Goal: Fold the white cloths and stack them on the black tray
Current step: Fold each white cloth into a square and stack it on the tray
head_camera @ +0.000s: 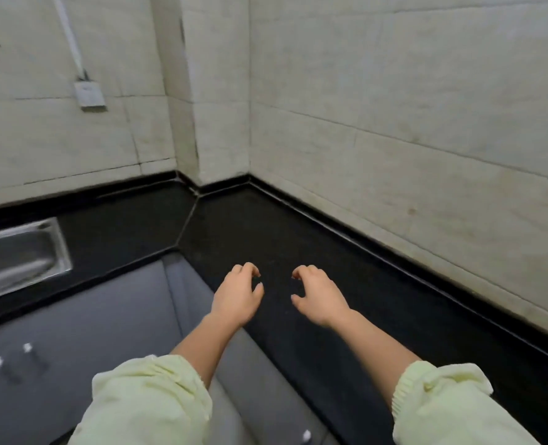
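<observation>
Your left hand [238, 295] and right hand [318, 295] hover side by side over the glossy black stone counter [298, 239], fingers curled, holding nothing.

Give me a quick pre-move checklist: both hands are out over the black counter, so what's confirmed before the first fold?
1. Left hand empty, fingers curled: ok.
2. Right hand empty, fingers curled: ok.
3. White cloths within view: not ok, none show.
4. Black tray located: cannot tell; only the black counter shows, no separate tray edge.
5. Sleeves pushed back off the wrists: ok.
6. Sink to the left, apart from the hands: ok.
</observation>
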{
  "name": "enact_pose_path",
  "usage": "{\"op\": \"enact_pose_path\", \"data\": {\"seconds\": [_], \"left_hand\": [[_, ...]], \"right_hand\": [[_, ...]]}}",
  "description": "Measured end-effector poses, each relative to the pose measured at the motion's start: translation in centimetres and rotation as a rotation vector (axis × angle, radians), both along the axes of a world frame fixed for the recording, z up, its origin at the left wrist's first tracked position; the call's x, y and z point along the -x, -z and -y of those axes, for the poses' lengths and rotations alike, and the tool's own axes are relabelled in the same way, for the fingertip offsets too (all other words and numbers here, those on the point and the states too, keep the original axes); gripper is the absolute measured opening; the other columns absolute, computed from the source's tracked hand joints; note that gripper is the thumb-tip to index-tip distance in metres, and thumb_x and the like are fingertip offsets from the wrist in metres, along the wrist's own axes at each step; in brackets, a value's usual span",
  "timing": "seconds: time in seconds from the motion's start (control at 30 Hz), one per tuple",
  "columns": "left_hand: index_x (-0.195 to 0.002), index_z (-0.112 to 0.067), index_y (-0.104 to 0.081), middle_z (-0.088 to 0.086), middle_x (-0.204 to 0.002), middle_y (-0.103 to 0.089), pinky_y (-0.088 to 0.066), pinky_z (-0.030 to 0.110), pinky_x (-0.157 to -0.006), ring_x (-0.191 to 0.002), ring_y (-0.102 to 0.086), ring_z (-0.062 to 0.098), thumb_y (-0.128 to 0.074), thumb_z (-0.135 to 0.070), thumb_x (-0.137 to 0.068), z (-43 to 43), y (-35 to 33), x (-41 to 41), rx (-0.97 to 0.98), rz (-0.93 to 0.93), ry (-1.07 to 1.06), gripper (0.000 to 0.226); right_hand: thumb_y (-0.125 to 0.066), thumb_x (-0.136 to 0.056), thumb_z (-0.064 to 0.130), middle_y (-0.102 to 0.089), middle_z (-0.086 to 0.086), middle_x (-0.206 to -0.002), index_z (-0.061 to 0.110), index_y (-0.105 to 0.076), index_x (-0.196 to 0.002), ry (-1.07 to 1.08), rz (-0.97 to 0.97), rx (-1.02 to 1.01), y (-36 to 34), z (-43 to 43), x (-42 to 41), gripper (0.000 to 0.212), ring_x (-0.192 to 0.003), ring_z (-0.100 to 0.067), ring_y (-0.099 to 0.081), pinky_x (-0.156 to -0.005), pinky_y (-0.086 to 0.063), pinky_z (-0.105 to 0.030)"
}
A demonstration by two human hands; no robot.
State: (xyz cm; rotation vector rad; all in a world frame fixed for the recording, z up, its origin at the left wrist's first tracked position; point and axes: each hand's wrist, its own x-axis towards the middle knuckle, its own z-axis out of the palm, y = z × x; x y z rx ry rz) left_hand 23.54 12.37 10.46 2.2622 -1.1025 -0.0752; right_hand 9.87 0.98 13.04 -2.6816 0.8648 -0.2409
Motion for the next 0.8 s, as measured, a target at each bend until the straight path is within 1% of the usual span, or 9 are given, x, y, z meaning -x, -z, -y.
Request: {"op": "enact_pose_path", "data": {"seconds": [0.17,0.27,0.4,0.53,0.67,0.8], "left_hand": [[-0.118,-0.016,-0.051,0.007,-0.122,-0.051,-0.042,0.036,-0.09,-0.114,-0.052,0.026,-0.051,-0.027,-0.094,-8.3,0.8,-8.0,-0.043,0.001,-0.205,0.027],[-0.123,-0.016,-0.05,0.007,-0.126,-0.05,-0.043,0.037,-0.091,-0.116,-0.051,0.026,-0.05,-0.029,-0.095,-13.3,1.3,-13.2,-0.055,-0.01,-0.335,0.031],[-0.12,-0.015,-0.05,0.006,-0.123,-0.05,-0.044,0.037,-0.091,-0.116,-0.051,0.025,-0.052,-0.028,-0.093,-18.9,1.9,-19.9,-0.043,-0.024,-0.473,0.03],[-0.115,-0.015,-0.054,0.007,-0.118,-0.053,-0.044,0.037,-0.091,-0.111,-0.052,0.025,-0.055,-0.025,-0.091,-23.9,2.7,-26.8,-0.033,-0.041,-0.593,0.026],[-0.115,-0.015,-0.055,0.006,-0.12,-0.054,-0.045,0.036,-0.09,-0.111,-0.052,0.024,-0.055,-0.026,-0.091,-28.8,3.1,-33.0,-0.062,-0.063,-0.701,0.026],[-0.121,-0.015,-0.053,0.006,-0.125,-0.051,-0.044,0.036,-0.091,-0.114,-0.052,0.025,-0.054,-0.026,-0.092,-33.8,3.0,-38.7,-0.062,-0.075,-0.833,0.03]], "right_hand": [[-0.06,-0.09,0.028,-0.049,-0.003,-0.129,0.018,-0.044,-0.132,-0.216,-0.033,0.004,0.7,-5.1,-10.4,0.046,-0.121,-0.024,-0.047,-0.098,-0.044,-0.04],[-0.06,-0.089,0.028,-0.047,-0.004,-0.13,0.019,-0.044,-0.132,-0.345,-0.045,0.006,1.0,-8.8,-17.2,0.047,-0.121,-0.025,-0.046,-0.098,-0.043,-0.041],[-0.059,-0.089,0.028,-0.046,-0.005,-0.133,0.017,-0.042,-0.133,-0.488,-0.059,0.037,1.7,-13.0,-26.1,0.049,-0.125,-0.025,-0.043,-0.1,-0.04,-0.04],[-0.059,-0.087,0.027,-0.048,-0.005,-0.128,0.016,-0.043,-0.131,-0.597,-0.063,0.017,2.6,-17.3,-35.4,0.048,-0.122,-0.026,-0.044,-0.098,-0.041,-0.039],[-0.06,-0.088,0.028,-0.049,-0.006,-0.125,0.015,-0.045,-0.128,-0.695,-0.07,0.005,2.9,-22.0,-44.0,0.044,-0.119,-0.028,-0.045,-0.096,-0.042,-0.042],[-0.06,-0.088,0.028,-0.047,-0.009,-0.131,0.014,-0.044,-0.13,-0.821,-0.094,0.015,3.1,-26.9,-51.8,0.048,-0.124,-0.029,-0.043,-0.098,-0.041,-0.041]]}}
